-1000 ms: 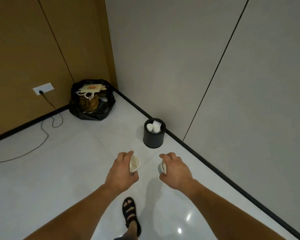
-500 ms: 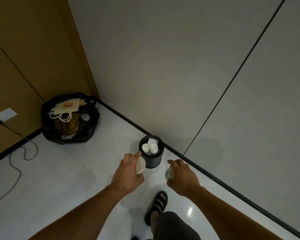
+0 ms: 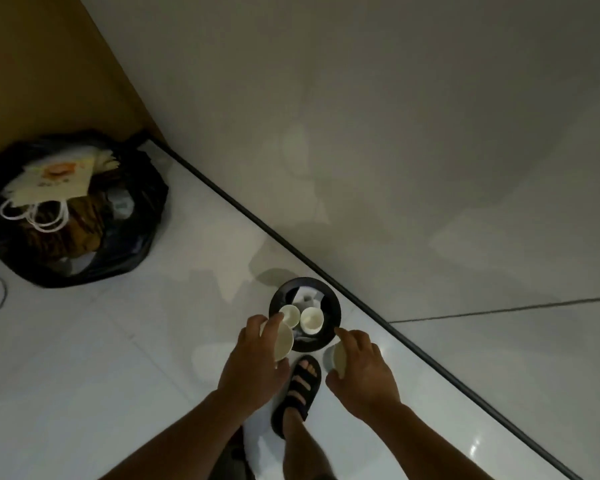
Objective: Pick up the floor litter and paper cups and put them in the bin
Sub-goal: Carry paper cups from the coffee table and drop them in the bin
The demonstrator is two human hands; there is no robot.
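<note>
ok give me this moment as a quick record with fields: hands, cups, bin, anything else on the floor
left hand: grips a paper cup at the bin's near edge
right hand: grips a second paper cup, just short of the rim
bin: black, round, by the wall; two cups inside plus white litter
black sack: in the corner, with a paper carrier bag on top
sandal: right in front of the bin
</note>
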